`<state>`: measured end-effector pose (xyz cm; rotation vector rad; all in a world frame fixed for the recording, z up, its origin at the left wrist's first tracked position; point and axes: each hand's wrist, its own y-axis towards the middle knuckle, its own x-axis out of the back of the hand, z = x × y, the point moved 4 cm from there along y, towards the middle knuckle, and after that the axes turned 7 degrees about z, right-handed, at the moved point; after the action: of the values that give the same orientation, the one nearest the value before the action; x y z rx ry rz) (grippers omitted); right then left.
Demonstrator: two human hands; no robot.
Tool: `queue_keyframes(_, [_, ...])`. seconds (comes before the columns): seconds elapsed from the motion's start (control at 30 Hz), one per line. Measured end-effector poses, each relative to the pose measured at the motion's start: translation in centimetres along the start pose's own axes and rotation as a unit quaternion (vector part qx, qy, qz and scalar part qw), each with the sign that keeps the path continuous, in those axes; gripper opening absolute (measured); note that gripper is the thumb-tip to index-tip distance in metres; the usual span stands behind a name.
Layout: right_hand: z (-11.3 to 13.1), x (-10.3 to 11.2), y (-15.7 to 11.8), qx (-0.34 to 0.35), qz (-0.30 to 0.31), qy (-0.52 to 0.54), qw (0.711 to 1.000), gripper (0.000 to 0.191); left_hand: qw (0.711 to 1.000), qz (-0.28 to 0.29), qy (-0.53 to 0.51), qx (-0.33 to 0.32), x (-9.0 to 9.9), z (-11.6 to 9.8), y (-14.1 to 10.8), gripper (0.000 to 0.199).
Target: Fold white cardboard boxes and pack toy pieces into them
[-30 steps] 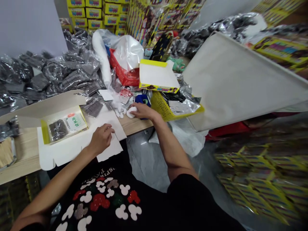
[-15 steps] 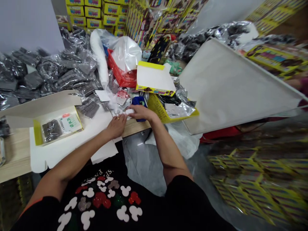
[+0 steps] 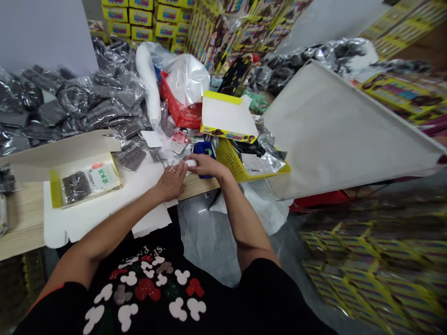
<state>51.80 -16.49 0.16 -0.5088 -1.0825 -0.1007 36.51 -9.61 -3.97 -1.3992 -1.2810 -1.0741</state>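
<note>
Near the table's front edge, my right hand point(image 3: 204, 165) is closed round a small white roll-like item point(image 3: 191, 163). My left hand point(image 3: 172, 181), with a ring on one finger, presses its fingers together against the left end of that item; what they pinch, if anything, is too small to tell. Thin clear plastic point(image 3: 166, 152) lies just beyond the fingers. A blue tray point(image 3: 204, 151) sits behind my right hand. To the left, an open yellow and white box point(image 3: 56, 188) holds a dark packet point(image 3: 76, 186) and a white packet with green characters point(image 3: 102, 176).
Grey packets in clear wrap point(image 3: 101, 111) are heaped at the back left. Behind the hands are a red basket point(image 3: 171, 102), a yellow basket point(image 3: 232, 160) and a box with a white face point(image 3: 226, 114). A large pale sheet point(image 3: 324, 125) stands at the right.
The view has shifted slightly. My left hand has moved a little to the right, closer to my right hand, which still holds the white item.
</note>
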Motion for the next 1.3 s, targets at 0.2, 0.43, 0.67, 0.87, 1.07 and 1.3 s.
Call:
queue_keyframes(0.2, [-0.8, -0.5, -0.1, -0.022, -0.021, 0.033, 0.999, 0.037, 1.000, -0.005, -0.010, 0.000, -0.1, 0.2, 0.2, 0.073])
queue_keyframes(0.43, [-1.1, -0.5, -0.2, -0.028, -0.020, 0.050, 0.998, 0.045, 1.000, -0.010, -0.008, 0.003, -0.7, 0.7, -0.4, 0.068])
queue_keyframes(0.67, [-0.4, -0.6, -0.1, -0.011, -0.018, 0.016, 1.000, 0.042, 0.990, -0.064, -0.117, 0.047, 0.6, 1.8, 1.2, 0.047])
queue_keyframes(0.87, [0.9, -0.4, 0.2, -0.030, 0.016, -0.065, 0.997, 0.044, 0.975, -0.084, -0.178, 0.103, 0.9, 2.7, 3.6, 0.048])
queue_keyframes(1.07, [0.7, 0.6, 0.3, -0.062, 0.017, -0.058, 0.996, 0.036, 0.966, -0.099, -0.190, 0.141, 0.6, 2.1, 3.8, 0.046])
queue_keyframes(1.3, [1.7, 0.6, 0.2, -0.074, -0.001, -0.082, 0.994, 0.042, 0.970, -0.092, -0.172, 0.143, 0.2, 2.4, 2.5, 0.041])
